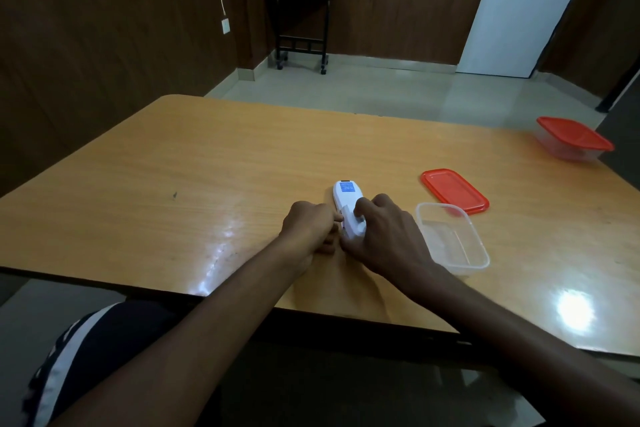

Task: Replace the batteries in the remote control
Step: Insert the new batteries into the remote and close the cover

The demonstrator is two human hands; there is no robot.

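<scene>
White remote control [348,210] lies back-up on the wooden table [173,177], blue label at its far end. Right hand [384,236] curled over the near end, fingers gripping the body; the battery cover area sits under them and is mostly hidden. Left hand [308,229] closed into a loose fist, fingertips touching the remote's left edge; cannot tell whether it pinches anything. No batteries can be made out. Just right of the hands: clear open container [453,239], red lid [453,189] beyond it. A second, lidded container [573,139] at the far right table edge.
</scene>
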